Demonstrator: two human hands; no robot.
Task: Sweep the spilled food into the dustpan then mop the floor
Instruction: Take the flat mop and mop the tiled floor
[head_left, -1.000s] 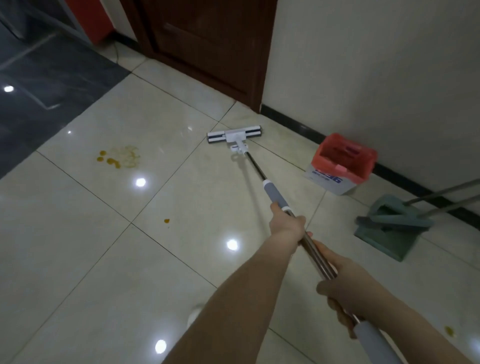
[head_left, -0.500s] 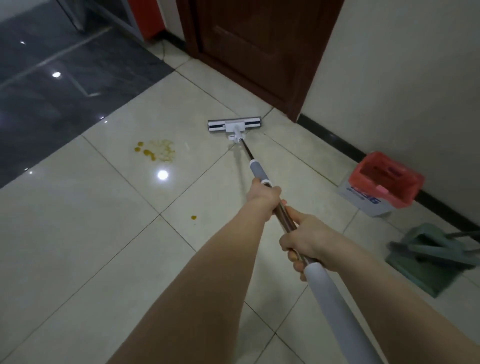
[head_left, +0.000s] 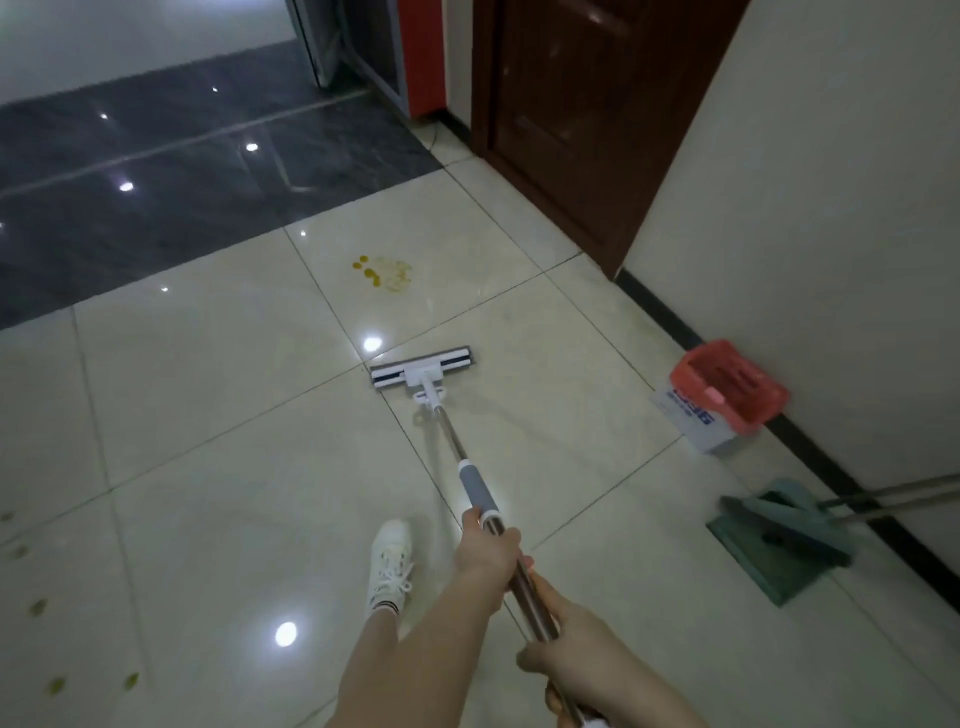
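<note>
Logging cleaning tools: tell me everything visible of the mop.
The mop has a flat white head with dark strips, lying flat on the cream tile floor, short of the yellow spill. A white joint links it to a shiny metal pole with a grey sleeve, slanting back to the person. The left hand grips the pole just behind the sleeve; the right hand grips it nearer the person.

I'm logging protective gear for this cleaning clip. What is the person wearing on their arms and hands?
Nothing that shows. The left hand and the right hand are ungloved. No sleeve is in view on either arm, and no watch, ring or bracelet is visible.
</note>
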